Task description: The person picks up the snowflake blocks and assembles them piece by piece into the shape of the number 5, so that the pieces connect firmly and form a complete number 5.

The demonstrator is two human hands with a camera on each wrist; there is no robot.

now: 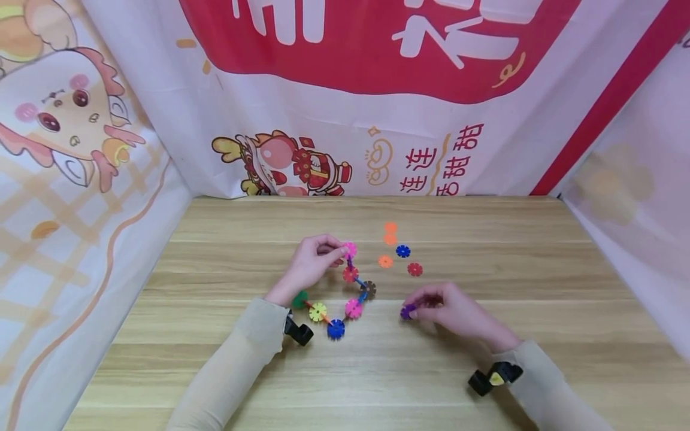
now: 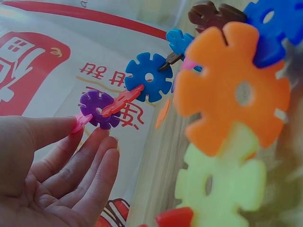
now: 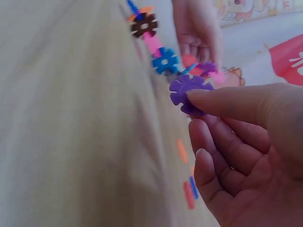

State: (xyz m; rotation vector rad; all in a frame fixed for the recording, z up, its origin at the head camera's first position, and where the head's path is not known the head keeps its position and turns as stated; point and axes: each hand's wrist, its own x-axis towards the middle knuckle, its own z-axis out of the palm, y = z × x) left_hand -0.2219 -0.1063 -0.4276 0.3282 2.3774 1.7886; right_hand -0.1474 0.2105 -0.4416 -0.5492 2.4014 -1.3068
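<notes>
My left hand (image 1: 311,261) pinches a pink notched disc (image 1: 351,249) between thumb and finger, at one end of a chain of interlocking plastic discs. From there the chain curves over the table through a red disc (image 1: 350,274), a brown disc (image 1: 369,290), a blue disc (image 1: 336,328), a yellow disc (image 1: 318,312) and a green disc (image 1: 299,299), with others set edge-on between them. To the right of the chain and apart from it, my right hand (image 1: 451,308) pinches a loose purple disc (image 3: 187,91) between thumb and fingers.
Several loose discs lie on the wooden table (image 1: 512,257) beyond the hands: orange discs (image 1: 385,261), a blue disc (image 1: 403,251) and a red disc (image 1: 414,269). Printed cloth (image 1: 334,102) hangs at the back and both sides.
</notes>
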